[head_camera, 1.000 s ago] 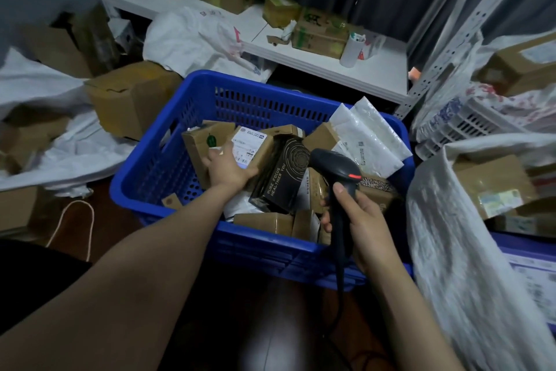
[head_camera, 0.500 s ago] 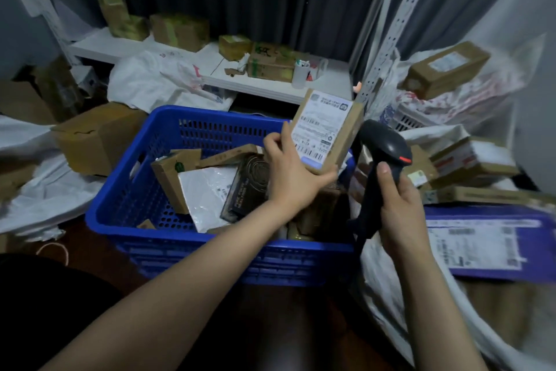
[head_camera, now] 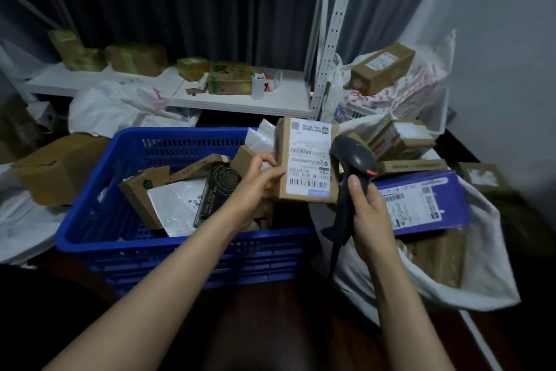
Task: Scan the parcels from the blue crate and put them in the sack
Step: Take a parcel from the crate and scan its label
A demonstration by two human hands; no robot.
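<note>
Head view: the left hand (head_camera: 255,187) grips a small cardboard parcel (head_camera: 307,160) upright above the right end of the blue crate (head_camera: 180,238), its label facing the camera. The right hand (head_camera: 368,208) clasps a black scanner (head_camera: 350,172) just right of the parcel. The white sack (head_camera: 481,265), holding parcels, lies open at right.

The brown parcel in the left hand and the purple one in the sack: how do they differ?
The brown parcel is plain cardboard held upright in the left hand; the purple parcel lies flat in the white sack. The purple parcel looks larger. Both carry white barcode labels.
</note>
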